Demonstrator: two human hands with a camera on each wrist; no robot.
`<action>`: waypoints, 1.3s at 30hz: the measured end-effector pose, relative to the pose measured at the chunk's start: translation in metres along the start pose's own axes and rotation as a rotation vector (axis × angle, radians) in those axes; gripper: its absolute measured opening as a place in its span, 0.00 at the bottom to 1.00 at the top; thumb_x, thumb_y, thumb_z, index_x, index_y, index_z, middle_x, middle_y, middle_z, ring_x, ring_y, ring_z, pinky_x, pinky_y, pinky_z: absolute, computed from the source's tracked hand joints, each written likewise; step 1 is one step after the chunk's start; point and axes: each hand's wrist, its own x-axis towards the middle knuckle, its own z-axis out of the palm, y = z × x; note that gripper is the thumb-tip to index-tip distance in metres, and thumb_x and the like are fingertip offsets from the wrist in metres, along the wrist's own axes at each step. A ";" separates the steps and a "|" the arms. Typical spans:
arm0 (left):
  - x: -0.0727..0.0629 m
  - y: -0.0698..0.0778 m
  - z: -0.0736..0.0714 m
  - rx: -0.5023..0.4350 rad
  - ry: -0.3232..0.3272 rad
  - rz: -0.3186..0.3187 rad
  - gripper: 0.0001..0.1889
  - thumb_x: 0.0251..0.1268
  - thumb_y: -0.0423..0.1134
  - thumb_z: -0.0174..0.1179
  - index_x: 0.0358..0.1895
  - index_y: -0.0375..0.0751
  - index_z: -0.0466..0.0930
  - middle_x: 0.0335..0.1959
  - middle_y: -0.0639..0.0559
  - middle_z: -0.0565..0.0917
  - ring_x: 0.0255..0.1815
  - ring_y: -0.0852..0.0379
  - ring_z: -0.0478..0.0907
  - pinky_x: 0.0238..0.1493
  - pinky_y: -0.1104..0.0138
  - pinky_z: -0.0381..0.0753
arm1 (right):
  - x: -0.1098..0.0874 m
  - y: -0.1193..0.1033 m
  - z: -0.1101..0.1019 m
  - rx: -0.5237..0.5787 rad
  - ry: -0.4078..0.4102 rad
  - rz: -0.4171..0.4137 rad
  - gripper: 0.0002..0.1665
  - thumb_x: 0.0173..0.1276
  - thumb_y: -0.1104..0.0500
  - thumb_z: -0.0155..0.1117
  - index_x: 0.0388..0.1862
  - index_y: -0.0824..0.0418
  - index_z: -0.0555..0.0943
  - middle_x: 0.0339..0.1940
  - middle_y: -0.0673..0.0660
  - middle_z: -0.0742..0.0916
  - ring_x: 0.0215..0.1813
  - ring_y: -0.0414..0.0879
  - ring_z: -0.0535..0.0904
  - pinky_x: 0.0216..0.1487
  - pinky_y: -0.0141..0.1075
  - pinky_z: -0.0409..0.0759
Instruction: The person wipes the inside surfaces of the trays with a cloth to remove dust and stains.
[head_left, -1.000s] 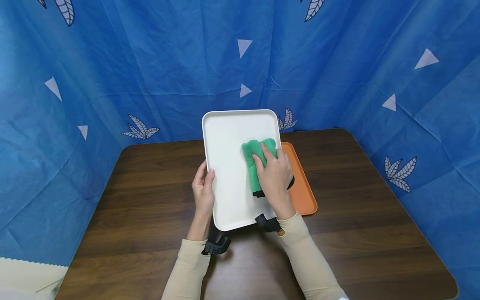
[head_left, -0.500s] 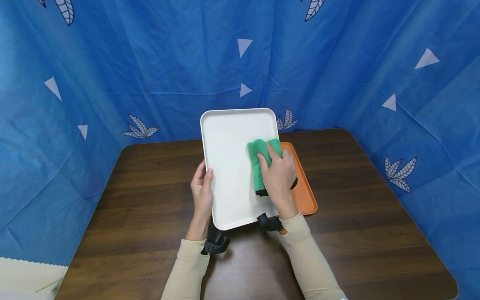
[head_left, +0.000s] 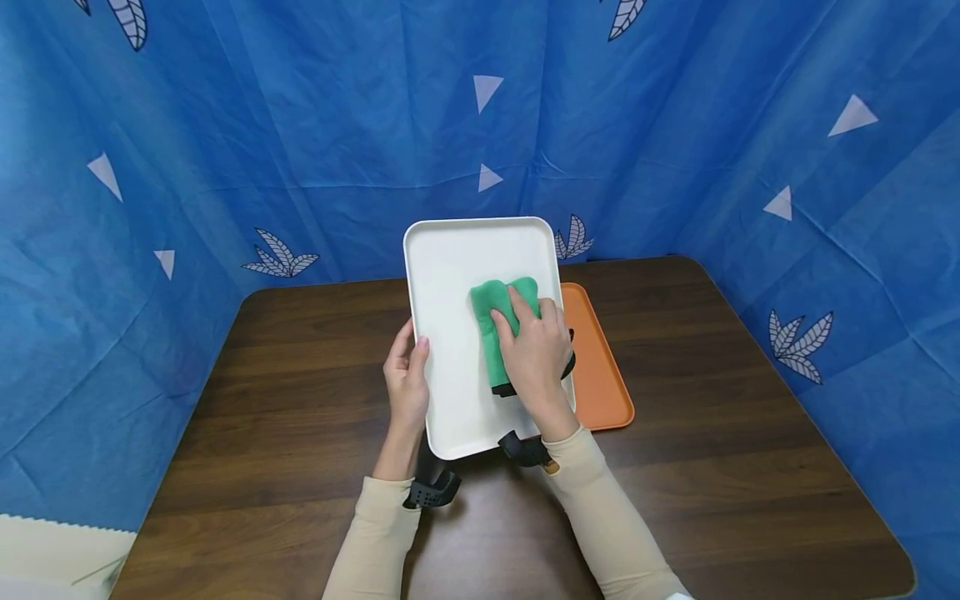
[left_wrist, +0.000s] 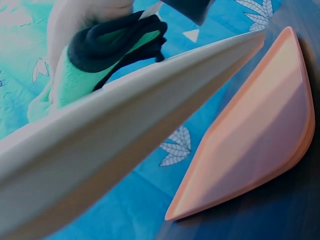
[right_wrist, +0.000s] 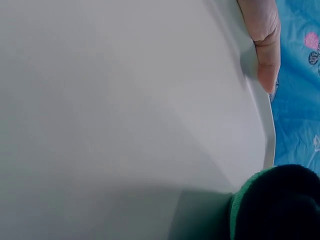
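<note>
Plainly the biggest thing before me is a blue backdrop (head_left: pixel 337 100), printed with pale triangles and leaf sprigs, hanging behind and on both sides of a dark wooden table (head_left: pixel 300 400). Beyond the table's near left corner I can see a pale fabric edge (head_left: pixel 60 550).

Above the tabletop a white tray (head_left: pixel 465 408) is held up, its inner face turned towards the person; from the left wrist it slants, well clear of the orange tray (head_left: pixel 603 375). That one lies on the table, partly hidden behind the white one from the head's viewpoint.

Two beige sleeves (head_left: pixel 615 521) reach in from the near side. The left hand (head_left: pixel 407 383) holds the white tray by its left rim, thumb on the front, fingers tucked round the outside and partly out of sight. The right hand (head_left: pixel 536 350) grips a folded green cloth (head_left: pixel 489 342) against the white tray's inner surface, right of its middle, thumb and forefinger parted over the fabric, the other fingers bent; how tightly, I can't tell.

Smaller again are the black wrist mounts (head_left: pixel 433 489), one by each cuff, and smallest the black trim (head_left: pixel 504 390) edging the cloth.
</note>
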 end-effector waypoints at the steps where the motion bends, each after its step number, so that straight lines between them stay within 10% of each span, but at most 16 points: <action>1: 0.000 0.000 0.000 0.006 0.000 0.000 0.21 0.74 0.32 0.49 0.67 0.29 0.68 0.47 0.58 0.84 0.41 0.64 0.84 0.40 0.71 0.84 | 0.000 -0.002 0.001 -0.001 0.003 -0.010 0.24 0.66 0.46 0.67 0.57 0.56 0.84 0.41 0.66 0.85 0.41 0.58 0.79 0.35 0.48 0.79; 39: -0.001 -0.003 -0.001 0.024 -0.023 -0.008 0.22 0.76 0.37 0.49 0.69 0.33 0.67 0.55 0.58 0.82 0.49 0.64 0.83 0.49 0.71 0.83 | -0.017 -0.044 0.009 0.023 0.008 -0.240 0.23 0.63 0.47 0.70 0.56 0.53 0.84 0.41 0.62 0.84 0.35 0.53 0.79 0.31 0.43 0.76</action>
